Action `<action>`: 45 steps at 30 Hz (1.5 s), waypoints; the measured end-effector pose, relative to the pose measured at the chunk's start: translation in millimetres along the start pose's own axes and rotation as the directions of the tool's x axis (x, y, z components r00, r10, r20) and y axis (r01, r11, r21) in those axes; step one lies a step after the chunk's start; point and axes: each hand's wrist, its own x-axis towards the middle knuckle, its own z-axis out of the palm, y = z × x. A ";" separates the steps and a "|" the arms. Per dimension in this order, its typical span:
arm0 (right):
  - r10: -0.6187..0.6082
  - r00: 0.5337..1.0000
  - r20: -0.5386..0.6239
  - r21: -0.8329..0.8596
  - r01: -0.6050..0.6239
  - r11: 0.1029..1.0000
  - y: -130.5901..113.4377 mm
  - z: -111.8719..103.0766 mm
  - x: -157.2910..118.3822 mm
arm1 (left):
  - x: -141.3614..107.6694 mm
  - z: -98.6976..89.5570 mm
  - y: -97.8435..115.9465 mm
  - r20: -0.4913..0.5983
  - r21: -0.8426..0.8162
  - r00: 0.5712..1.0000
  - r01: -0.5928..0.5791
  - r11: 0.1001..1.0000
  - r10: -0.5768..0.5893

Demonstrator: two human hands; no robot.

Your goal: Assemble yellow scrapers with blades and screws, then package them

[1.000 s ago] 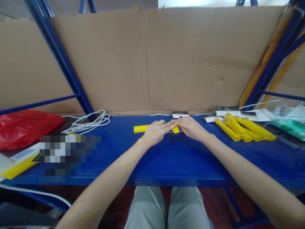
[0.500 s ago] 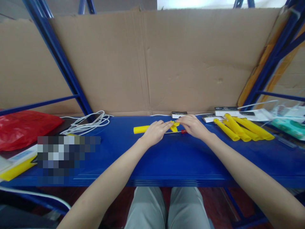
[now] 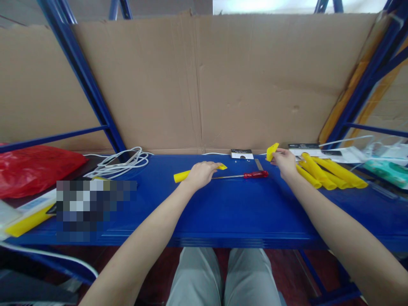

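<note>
My left hand (image 3: pixel 201 175) is closed around a yellow tube (image 3: pixel 181 176) lying sideways over the blue table; a pointed yellow end shows past my fingers. Off to the right, my right hand (image 3: pixel 284 160) pinches a small flat yellow plastic piece (image 3: pixel 272 151), raised above the table. Between the hands lies a screwdriver (image 3: pixel 256 174) with a red handle, its metal shaft running left toward my left hand. Just behind the handle is a flat grey strip (image 3: pixel 258 164). Tiny bits lie close to a small black-and-white box (image 3: pixel 241 154).
Several yellow tubes (image 3: pixel 318 172) are piled right of my right hand, by a green-and-white packet (image 3: pixel 387 172). On the left are a coiled white cable (image 3: pixel 119 163), a red plastic bag (image 3: pixel 38 170) and a blurred-out patch. Cardboard (image 3: pixel 248 85) walls the back.
My right hand has moved away from my left, to the right, carrying the small yellow piece. The screwdriver handle and grey strip are now uncovered. My left hand keeps the tube, shifted slightly left.
</note>
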 end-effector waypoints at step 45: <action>0.144 0.982 0.122 0.106 -0.158 0.982 -9.0 5.4 -15.1 | 16.7 -17.9 -22.5 0.422 -0.233 0.788 0.572 0.787 -0.448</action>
